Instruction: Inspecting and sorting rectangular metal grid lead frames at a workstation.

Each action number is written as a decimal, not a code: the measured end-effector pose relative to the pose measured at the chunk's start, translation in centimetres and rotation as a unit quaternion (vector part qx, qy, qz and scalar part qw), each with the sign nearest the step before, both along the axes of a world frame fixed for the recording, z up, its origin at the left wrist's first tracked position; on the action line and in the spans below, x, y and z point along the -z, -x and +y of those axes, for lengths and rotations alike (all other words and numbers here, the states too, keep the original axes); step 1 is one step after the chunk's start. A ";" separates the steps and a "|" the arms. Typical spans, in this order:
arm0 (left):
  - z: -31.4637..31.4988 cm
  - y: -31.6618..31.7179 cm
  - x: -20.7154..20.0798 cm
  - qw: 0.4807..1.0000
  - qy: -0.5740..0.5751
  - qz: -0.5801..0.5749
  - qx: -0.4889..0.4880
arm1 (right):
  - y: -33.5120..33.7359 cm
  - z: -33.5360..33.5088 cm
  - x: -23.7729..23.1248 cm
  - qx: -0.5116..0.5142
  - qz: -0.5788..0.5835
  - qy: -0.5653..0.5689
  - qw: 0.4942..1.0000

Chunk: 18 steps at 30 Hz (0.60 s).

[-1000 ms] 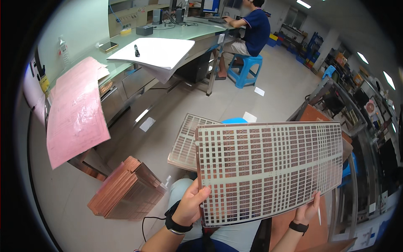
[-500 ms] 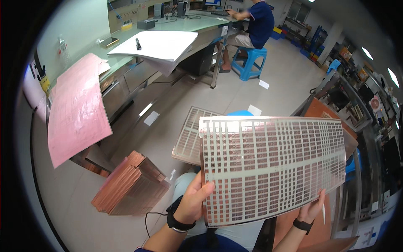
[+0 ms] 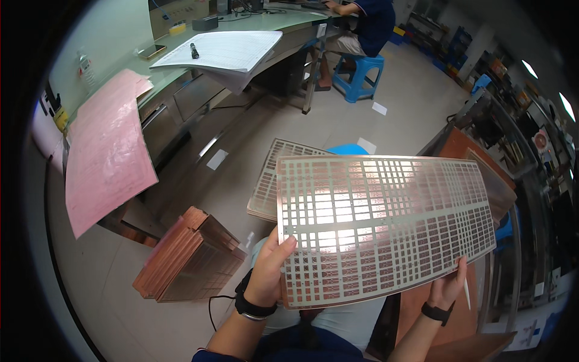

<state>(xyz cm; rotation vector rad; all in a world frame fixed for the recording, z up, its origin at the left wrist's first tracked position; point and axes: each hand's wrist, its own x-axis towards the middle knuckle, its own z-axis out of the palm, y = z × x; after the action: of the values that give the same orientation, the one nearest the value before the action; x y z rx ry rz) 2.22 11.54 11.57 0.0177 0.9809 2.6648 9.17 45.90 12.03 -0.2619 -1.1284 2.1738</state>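
Held up over my lap is a large copper-coloured circuit board panel (image 3: pixel 386 226) with a pale grid of rectangles; light glares off its middle. My left hand (image 3: pixel 271 262) is closed on its left edge, thumb on the face. At the lower right edge my right hand (image 3: pixel 447 283) grips it, fingertips at the rim and the rest of the fingers behind. Behind the panel, partly covered by it, lies a stack of similar panels (image 3: pixel 262 190) on what looks like a blue stool (image 3: pixel 350 149).
Copper-edged boards (image 3: pixel 190 259) stand in a bundle on the floor at left. A pink sheet (image 3: pixel 111 154) overhangs the glass-topped desk (image 3: pixel 129 63), near papers (image 3: pixel 223 51) with a black torch-like object (image 3: pixel 194 50). A co-worker (image 3: pixel 373 27) sits on a blue stool (image 3: pixel 359 78). Metal racking (image 3: pixel 512 127) stands right.
The panel has shifted slightly up and left in the view with both hands still on it. Its tilt has changed, and the glare now falls across its middle.
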 end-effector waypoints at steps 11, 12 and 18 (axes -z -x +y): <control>-0.4 0.3 0.3 1.000 -0.012 0.000 -0.023 | -0.2 -0.1 -0.1 -0.008 -0.002 -0.012 1.000; -0.4 0.3 0.3 1.000 -0.013 -0.002 -0.018 | -0.2 -0.3 -0.3 -0.012 -0.005 -0.019 1.000; -0.9 0.4 0.1 0.999 -0.010 -0.007 -0.051 | -0.2 -0.6 -0.5 -0.021 -0.005 -0.021 1.000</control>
<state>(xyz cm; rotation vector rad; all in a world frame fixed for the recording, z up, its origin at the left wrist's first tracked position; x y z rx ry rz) 1.78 10.67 11.44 -0.0473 0.9747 2.7632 9.41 45.28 12.56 -0.2320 -1.1939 2.1857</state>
